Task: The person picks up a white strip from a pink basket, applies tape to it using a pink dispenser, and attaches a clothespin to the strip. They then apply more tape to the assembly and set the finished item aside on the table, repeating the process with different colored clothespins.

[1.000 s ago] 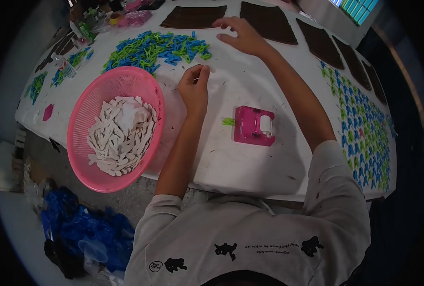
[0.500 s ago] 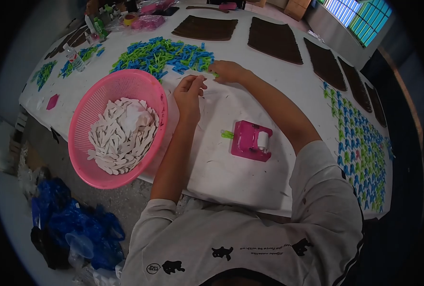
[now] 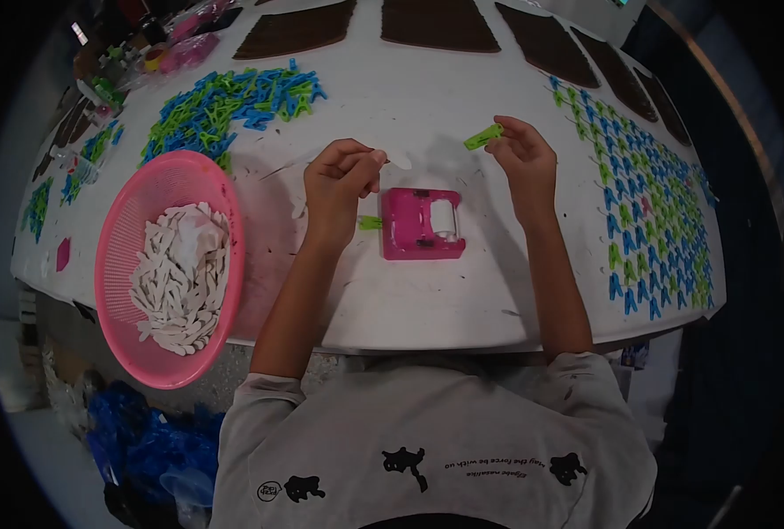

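Observation:
My left hand point(image 3: 343, 179) is closed in a pinch, with a small white petal-shaped piece point(image 3: 400, 160) at its fingertips. A green clothespin point(image 3: 483, 136) is pinched by its end between the thumb and fingers of my right hand point(image 3: 526, 163). Between and below my hands sits a pink tape-dispenser-like box point(image 3: 403, 225) with a white roll point(image 3: 444, 220) in it. Another green clip point(image 3: 370, 222) sticks out from the left side of that box. To the left, a pink basket point(image 3: 114, 331) holds many white petal-shaped pieces point(image 3: 178, 295).
A pile of green and blue clothespins point(image 3: 224, 106) lies at the upper left. Rows of clothespins point(image 3: 652, 198) cover the right side of the white table point(image 3: 427, 304). Dark brown sheets point(image 3: 440, 22) line the far edge. Blue plastic bags point(image 3: 158, 450) lie on the floor.
My right hand has moved right, away from the clothespin pile, carrying a green clothespin. My left hand stays pinched near the pink box. The head view has shifted.

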The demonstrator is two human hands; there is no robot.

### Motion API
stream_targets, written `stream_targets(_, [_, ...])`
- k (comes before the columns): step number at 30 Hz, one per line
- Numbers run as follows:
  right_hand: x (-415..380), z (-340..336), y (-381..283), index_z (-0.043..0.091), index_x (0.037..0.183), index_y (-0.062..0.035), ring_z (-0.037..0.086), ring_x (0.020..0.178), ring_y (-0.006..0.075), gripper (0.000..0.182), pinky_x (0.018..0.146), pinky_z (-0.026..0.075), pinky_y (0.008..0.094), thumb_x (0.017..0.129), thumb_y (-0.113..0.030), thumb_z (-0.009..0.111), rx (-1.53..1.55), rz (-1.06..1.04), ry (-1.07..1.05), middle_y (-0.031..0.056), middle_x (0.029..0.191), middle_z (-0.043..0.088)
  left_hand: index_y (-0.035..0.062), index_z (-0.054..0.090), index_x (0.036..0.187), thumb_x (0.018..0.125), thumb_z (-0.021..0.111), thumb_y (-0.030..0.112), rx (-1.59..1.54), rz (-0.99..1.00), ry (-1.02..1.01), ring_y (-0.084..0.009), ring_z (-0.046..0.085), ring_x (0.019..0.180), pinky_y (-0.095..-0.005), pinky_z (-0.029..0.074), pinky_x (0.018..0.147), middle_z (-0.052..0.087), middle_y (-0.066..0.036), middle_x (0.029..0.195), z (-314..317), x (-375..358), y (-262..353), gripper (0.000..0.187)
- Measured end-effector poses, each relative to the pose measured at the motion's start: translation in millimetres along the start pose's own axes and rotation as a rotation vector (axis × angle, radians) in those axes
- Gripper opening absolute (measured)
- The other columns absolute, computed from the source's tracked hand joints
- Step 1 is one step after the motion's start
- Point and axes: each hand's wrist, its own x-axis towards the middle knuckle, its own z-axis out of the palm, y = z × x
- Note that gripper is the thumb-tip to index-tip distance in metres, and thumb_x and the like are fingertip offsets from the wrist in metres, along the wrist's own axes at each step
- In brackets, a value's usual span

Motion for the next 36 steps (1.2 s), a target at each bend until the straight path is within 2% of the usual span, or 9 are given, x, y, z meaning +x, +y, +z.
stream_targets(2, [-28.0, -1.2, -9.8, 0.058, 0.113, 0.0026, 0.063, 0.093, 0.0143, 0.028, 0.081, 0.052, 0.0269, 0.085, 0.0, 0.063, 0.141, 0.041, 0.083, 0.0076, 0.099, 0.063, -0.0006, 0.065, 0.091, 0.085, 0.069, 0.001, 0.012, -0.021, -0.053, -0.0085, 0.054, 0.059, -0.0219, 0.038, 0.052, 0.067, -0.006, 0.077, 10.6, -10.3, -2.6, 0.007])
stream_targets(4, [-46.4, 5.0, -13.1, 0.058, 0.113, 0.0025, 0.062, 0.094, 0.0132, 0.028, 0.083, 0.051, 0.0254, 0.086, 0.007, 0.058, 0.469, -0.014, 0.201, 0.0082, 0.104, 0.062, 0.0001, 0.067, 0.092, 0.085, 0.069, 0.0, 0.037, -0.024, -0.068, -0.0079, 0.054, 0.06, -0.0217, 0.04, 0.053, 0.066, -0.005, 0.075, 17.8, -19.4, -3.1, 0.007])
stream_targets(8, [-65.5, 12.3, -10.4, 0.059, 0.111, 0.0027, 0.063, 0.096, 0.0141, 0.027, 0.085, 0.051, 0.0262, 0.084, 0.009, 0.059, 0.527, -0.047, 0.177, 0.0081, 0.106, 0.062, 0.0005, 0.065, 0.091, 0.086, 0.066, -0.001, 0.075, -0.012, -0.123, -0.0096, 0.053, 0.06, -0.0241, 0.042, 0.053, 0.065, -0.005, 0.075, 21.2, -25.6, -12.4, 0.005])
stream_targets(13, [-72.2, 17.6, -4.4, 0.06, 0.107, 0.0034, 0.063, 0.098, 0.015, 0.025, 0.086, 0.051, 0.0276, 0.083, 0.009, 0.061, 0.616, -0.144, 0.099, 0.0079, 0.102, 0.061, 0.0017, 0.06, 0.099, 0.083, 0.066, -0.005, 0.099, 0.051, -0.156, -0.0088, 0.054, 0.062, -0.024, 0.044, 0.054, 0.065, -0.006, 0.078, 26.3, -28.6, -12.9, 0.018])
stream_targets(17, [-72.0, 17.7, -3.3, 0.06, 0.107, 0.0037, 0.063, 0.098, 0.015, 0.025, 0.086, 0.051, 0.0275, 0.083, 0.009, 0.062, 0.569, -0.157, 0.107, 0.0074, 0.099, 0.061, 0.0023, 0.058, 0.1, 0.082, 0.066, -0.007, 0.121, 0.058, -0.165, -0.0081, 0.055, 0.064, -0.0233, 0.044, 0.054, 0.065, -0.005, 0.079, 27.3, -30.8, -16.2, 0.022])
stream_targets(19, [-72.4, 17.2, -1.4, 0.061, 0.107, 0.0042, 0.063, 0.097, 0.0148, 0.025, 0.087, 0.051, 0.0278, 0.083, 0.009, 0.063, 0.55, -0.195, 0.087, 0.0074, 0.097, 0.061, -0.0011, 0.06, 0.1, 0.084, 0.065, -0.011, 0.091, 0.077, -0.195, -0.0069, 0.061, 0.074, -0.0201, 0.048, 0.063, 0.068, -0.007, 0.082, 27.5, -32.5, -16.9, 0.019])
stream_targets(32, [-76.6, 22.8, -3.4, 0.058, 0.111, 0.0051, 0.064, 0.103, 0.017, 0.027, 0.092, 0.052, 0.0287, 0.085, 0.009, 0.062, 0.532, -0.162, 0.045, 0.0133, 0.104, 0.065, -0.0014, 0.064, 0.099, 0.086, 0.067, -0.009, 0.11, 0.056, -0.208, -0.0085, 0.064, 0.079, -0.0213, 0.052, 0.067, 0.068, -0.007, 0.084, 28.7, -35.6, -19.1, 0.016])
stream_targets(34, [-76.5, 23.9, -2.4, 0.057, 0.113, 0.0052, 0.064, 0.105, 0.0178, 0.029, 0.092, 0.052, 0.0293, 0.085, 0.009, 0.062, 0.546, -0.158, 0.018, 0.0155, 0.108, 0.066, -0.0014, 0.061, 0.096, 0.083, 0.066, -0.007, 0.134, 0.072, -0.186, -0.0064, 0.055, 0.062, -0.0206, 0.041, 0.052, 0.068, -0.008, 0.08, 32.9, -36.1, -17.9, 0.014])
stream_targets(36, [-77.1, 23.8, -2.5, 0.057, 0.114, 0.0051, 0.064, 0.105, 0.0179, 0.029, 0.092, 0.053, 0.0295, 0.085, 0.009, 0.062, 0.549, -0.146, 0.007, 0.0163, 0.11, 0.066, -0.0016, 0.061, 0.096, 0.083, 0.065, -0.007, 0.133, 0.069, -0.186, -0.0065, 0.054, 0.062, -0.0207, 0.041, 0.052, 0.068, -0.008, 0.081, 32.6, -36.4, -17.0, 0.015])
